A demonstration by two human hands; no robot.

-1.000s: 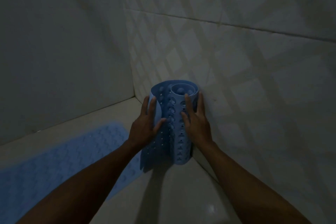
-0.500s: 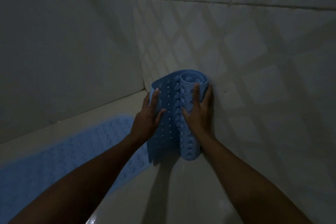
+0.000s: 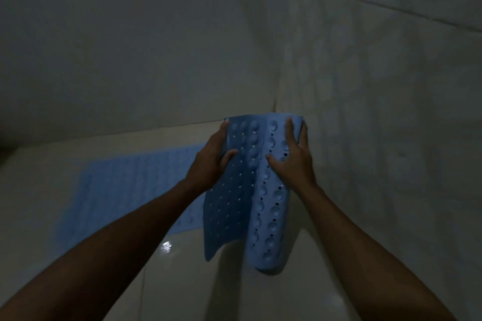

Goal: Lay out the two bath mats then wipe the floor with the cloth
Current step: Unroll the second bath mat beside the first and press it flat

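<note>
The rolled bath mat (image 3: 260,190), blue, perforated and studded with suction cups, stands on end in the corner of the floor (image 3: 182,281), partly unrolled, its free flap hanging left of the remaining roll. It appears to be soft, limp rubber, light but floppy and likely slippery where wet, so it is best gripped along its top edge or free flap rather than mid-sheet. The left hand (image 3: 211,161) closes on the flap's upper edge, thumb on the near face and fingers behind. The right hand (image 3: 293,161) presses spread fingers over the roll, wrapping its far side. Both forearms reach forward, wrists raised. The other bath mat (image 3: 125,190) lies flat on the floor just behind and to the left; tiled walls (image 3: 378,112) enclose the corner.
</note>
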